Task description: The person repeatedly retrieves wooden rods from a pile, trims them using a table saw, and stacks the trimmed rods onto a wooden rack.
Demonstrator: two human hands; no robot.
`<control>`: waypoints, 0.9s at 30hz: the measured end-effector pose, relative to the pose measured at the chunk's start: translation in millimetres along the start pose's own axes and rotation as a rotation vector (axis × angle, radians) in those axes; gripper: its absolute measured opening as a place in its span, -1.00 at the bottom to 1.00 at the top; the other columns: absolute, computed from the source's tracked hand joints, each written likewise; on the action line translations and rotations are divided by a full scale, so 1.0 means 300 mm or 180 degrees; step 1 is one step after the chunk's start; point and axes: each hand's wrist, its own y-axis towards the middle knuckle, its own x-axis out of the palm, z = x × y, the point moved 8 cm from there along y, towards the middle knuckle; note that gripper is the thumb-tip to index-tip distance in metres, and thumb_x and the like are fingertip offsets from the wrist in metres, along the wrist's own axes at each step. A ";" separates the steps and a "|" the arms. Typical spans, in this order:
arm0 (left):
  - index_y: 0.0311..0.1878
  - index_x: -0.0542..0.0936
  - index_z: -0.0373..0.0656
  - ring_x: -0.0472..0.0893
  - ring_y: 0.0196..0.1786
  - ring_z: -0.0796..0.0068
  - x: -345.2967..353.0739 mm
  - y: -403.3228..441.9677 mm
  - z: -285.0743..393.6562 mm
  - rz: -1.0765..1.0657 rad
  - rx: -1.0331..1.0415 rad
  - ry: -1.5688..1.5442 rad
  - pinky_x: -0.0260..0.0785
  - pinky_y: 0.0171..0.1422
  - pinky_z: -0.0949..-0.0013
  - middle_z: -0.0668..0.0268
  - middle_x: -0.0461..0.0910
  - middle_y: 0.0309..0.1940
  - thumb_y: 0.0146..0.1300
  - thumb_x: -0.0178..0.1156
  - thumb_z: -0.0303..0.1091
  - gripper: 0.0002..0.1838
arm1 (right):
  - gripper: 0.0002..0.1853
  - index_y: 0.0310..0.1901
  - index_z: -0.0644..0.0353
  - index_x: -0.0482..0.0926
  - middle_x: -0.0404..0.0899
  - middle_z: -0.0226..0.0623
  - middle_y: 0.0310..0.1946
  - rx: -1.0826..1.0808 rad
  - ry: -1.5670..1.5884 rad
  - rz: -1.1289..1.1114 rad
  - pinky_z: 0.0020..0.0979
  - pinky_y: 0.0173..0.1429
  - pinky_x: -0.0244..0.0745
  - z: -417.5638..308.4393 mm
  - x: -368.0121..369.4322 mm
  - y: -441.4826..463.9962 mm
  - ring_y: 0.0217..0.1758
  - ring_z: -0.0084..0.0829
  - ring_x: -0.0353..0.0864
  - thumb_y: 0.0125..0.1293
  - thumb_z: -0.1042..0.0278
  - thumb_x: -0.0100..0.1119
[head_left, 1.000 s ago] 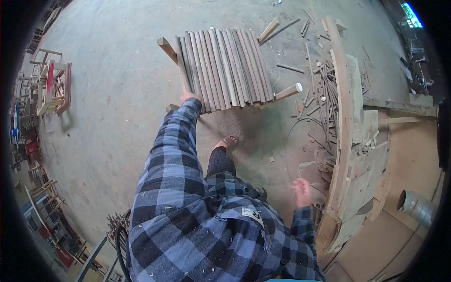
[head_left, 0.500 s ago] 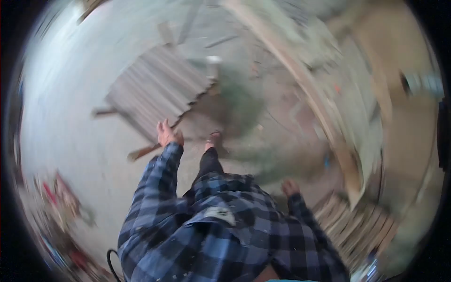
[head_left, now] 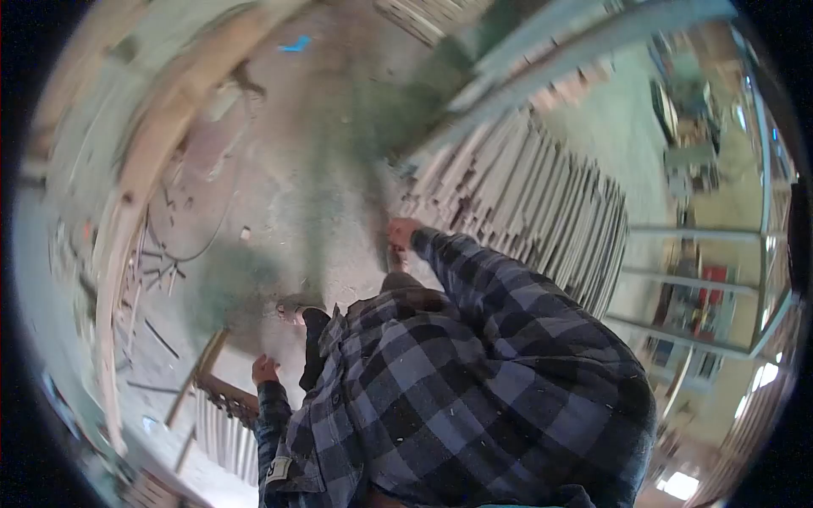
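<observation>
At the lower left my left hand (head_left: 264, 370) hangs beside the slatted wooden piece (head_left: 227, 433), apart from it as far as can be seen. Its small, blurred fingers look loosely parted, with nothing visible in them. My right hand (head_left: 405, 233) is near the middle, its fingers curled in and no object showing in them. Just beyond it, to the right, lies a large stack of long thin wooden sticks (head_left: 542, 203). Whether that hand touches the nearest stick ends is unclear.
A long wooden beam (head_left: 135, 199) runs down the left side, with scattered sticks (head_left: 161, 339) and a thin cable (head_left: 216, 233) on the floor beside it. A metal frame (head_left: 694, 233) stands at the right. My feet are below my hands' level.
The view has swung round, so the slatted piece has gone from the upper left to the lower left. My left hand has come away from it. The stick stack now shows in full.
</observation>
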 end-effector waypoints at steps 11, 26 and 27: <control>-0.09 0.47 -0.27 0.57 -0.21 0.41 1.148 -0.306 0.520 -0.2274 0.0676 0.2297 0.44 -0.08 0.34 0.18 0.52 -0.15 0.09 0.19 -0.23 -0.62 | -0.58 0.02 0.27 0.41 0.56 -0.09 -0.24 0.1687 0.1777 0.1846 -0.31 -0.13 0.47 1.395 -0.239 -0.123 -0.23 -0.30 0.58 0.13 0.29 0.15; -0.09 0.44 -0.30 0.54 -0.46 0.48 1.004 -0.170 0.490 -0.1829 -0.0176 0.3140 0.43 -0.36 0.43 0.26 0.50 -0.39 0.09 0.17 -0.40 -0.69 | -0.30 0.22 0.10 0.10 0.15 0.00 0.20 0.3125 0.2557 0.2554 -0.16 0.15 0.33 1.565 -0.337 -0.075 0.16 -0.03 0.34 0.09 0.10 0.17; -0.09 0.44 -0.30 0.54 -0.45 0.48 1.020 -0.181 0.508 -0.1821 -0.0103 0.3083 0.43 -0.35 0.41 0.26 0.50 -0.38 0.09 0.17 -0.41 -0.69 | -0.29 0.23 0.10 0.09 0.17 -0.01 0.19 0.3161 0.2348 0.2590 -0.16 0.17 0.32 1.541 -0.391 -0.096 0.17 -0.04 0.33 0.10 0.10 0.17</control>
